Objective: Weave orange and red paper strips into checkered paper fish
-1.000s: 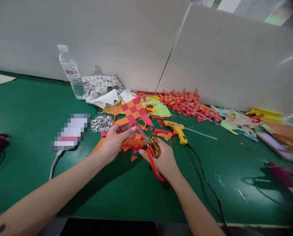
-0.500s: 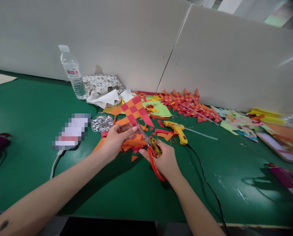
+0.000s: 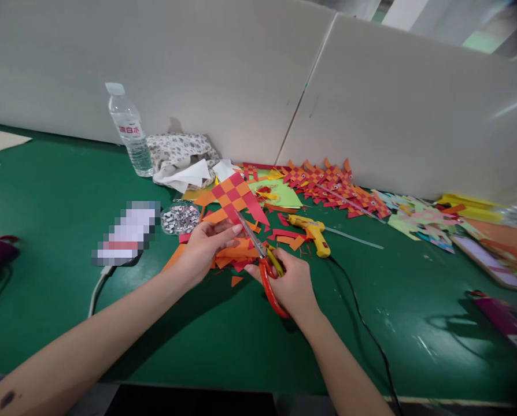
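Note:
Between the thumb and fingers of my left hand is a woven red-and-orange paper piece, checkered in the middle with plain strips sticking out. My right hand is closed around the handles of red-handled scissors. The scissor blades point up and left, and their tips meet the lower edge of the paper piece close to my left thumb. Something small and yellow-green sits at the scissors' handle by my right fingers. Orange and red paper scraps lie under both hands.
A yellow glue gun with a black cord lies right of my hands. Several woven paper fish are piled at the back. Left are a tub of googly eyes, a phone, a water bottle and a patterned pouch.
The paper piece has shifted slightly to the left and down. Both hands hold nearly the same place, and the scissors stay at the paper's lower edge.

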Tool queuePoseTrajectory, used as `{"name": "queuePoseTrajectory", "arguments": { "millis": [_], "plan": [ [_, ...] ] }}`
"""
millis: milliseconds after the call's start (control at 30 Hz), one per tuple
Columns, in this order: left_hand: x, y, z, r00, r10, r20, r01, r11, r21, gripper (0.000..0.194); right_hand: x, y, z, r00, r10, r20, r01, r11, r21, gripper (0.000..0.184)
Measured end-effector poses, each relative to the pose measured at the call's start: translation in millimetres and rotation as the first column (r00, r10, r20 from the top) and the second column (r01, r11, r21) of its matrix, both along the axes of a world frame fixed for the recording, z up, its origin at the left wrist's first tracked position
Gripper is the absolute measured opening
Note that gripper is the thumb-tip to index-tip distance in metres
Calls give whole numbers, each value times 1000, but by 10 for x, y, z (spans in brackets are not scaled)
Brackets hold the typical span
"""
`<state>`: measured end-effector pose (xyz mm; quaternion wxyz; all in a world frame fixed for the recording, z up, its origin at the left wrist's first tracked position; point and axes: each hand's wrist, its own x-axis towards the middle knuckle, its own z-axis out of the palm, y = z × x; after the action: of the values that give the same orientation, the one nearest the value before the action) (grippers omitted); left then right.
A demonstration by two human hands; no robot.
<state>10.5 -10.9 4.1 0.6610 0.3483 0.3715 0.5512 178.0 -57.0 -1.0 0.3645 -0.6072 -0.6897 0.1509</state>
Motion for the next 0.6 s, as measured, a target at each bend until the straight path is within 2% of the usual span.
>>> {"name": "queuePoseTrajectory", "arguments": {
  "millis": [167, 233, 333, 600],
  "plan": [
    [-17, 16, 1, 998, -51, 33, 50, 998, 33, 17, 17, 6, -28, 999, -7, 36, 7, 1000, 20, 43],
    [-19, 26, 5, 997, -24, 70, 24, 1000, 9, 15, 18, 9, -31, 999, -6, 46, 5, 1000, 19, 45],
    [-20, 35, 8, 997, 24, 75, -24, 1000, -7, 15, 13, 6, -26, 999, -2, 44, 2, 1000, 14, 46],
    [-7, -4, 8, 998, -23, 53, 22, 1000, 22, 19, 12, -1, -42, 998, 14, 54, -16, 999, 32, 40]
  ]
}}
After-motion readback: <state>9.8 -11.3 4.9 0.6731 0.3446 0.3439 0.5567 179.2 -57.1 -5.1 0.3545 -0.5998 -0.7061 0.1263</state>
